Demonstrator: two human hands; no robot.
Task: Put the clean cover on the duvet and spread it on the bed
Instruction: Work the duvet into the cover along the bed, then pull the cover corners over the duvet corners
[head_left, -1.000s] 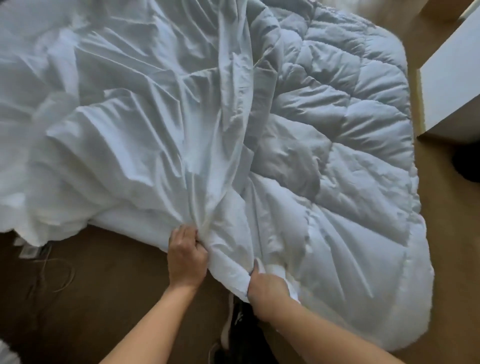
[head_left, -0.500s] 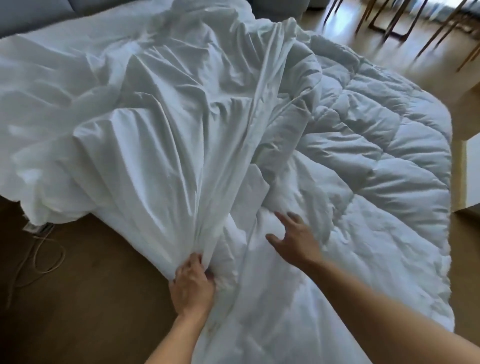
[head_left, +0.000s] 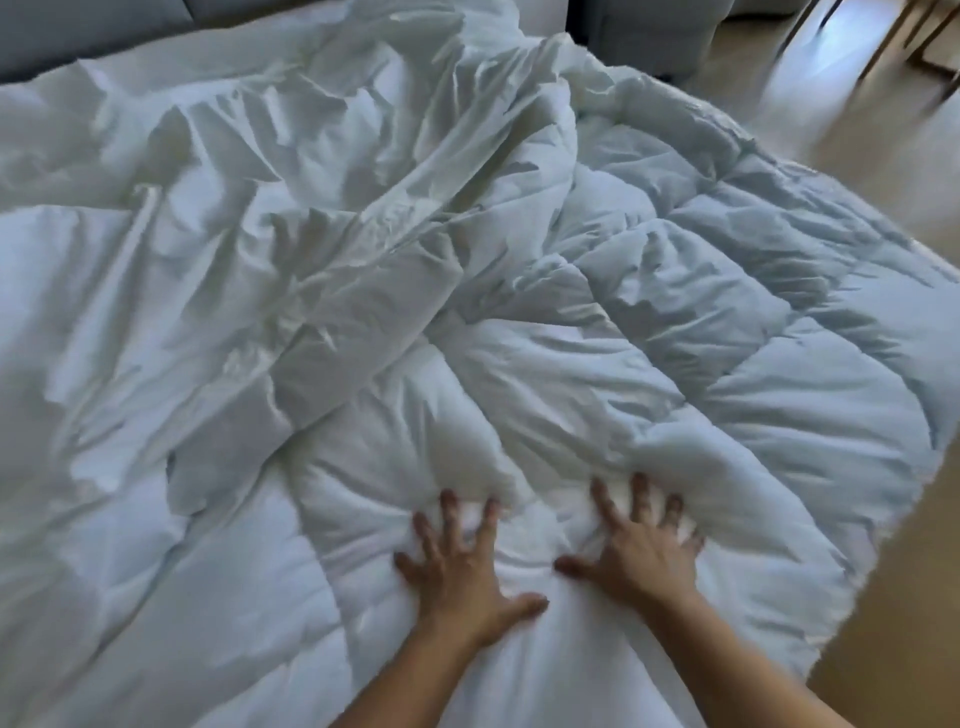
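- Two hands pressed on the quilted duvet (head_left: 753, 364), side by side, near its closest edge.
- Left hand (head_left: 462, 571): fingers splayed, tips sunk into the padding, gripping nothing.
- Right hand (head_left: 639, 556): likewise spread and pressing, nothing held.
- Cover (head_left: 234, 260): crumpled, lying over the duvet's left part.
- Wooden floor (head_left: 909, 597) at right.

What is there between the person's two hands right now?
Only a bunched stretch of the white duvet: the left hand and right hand press on it with fingers spread, seen in the head view.
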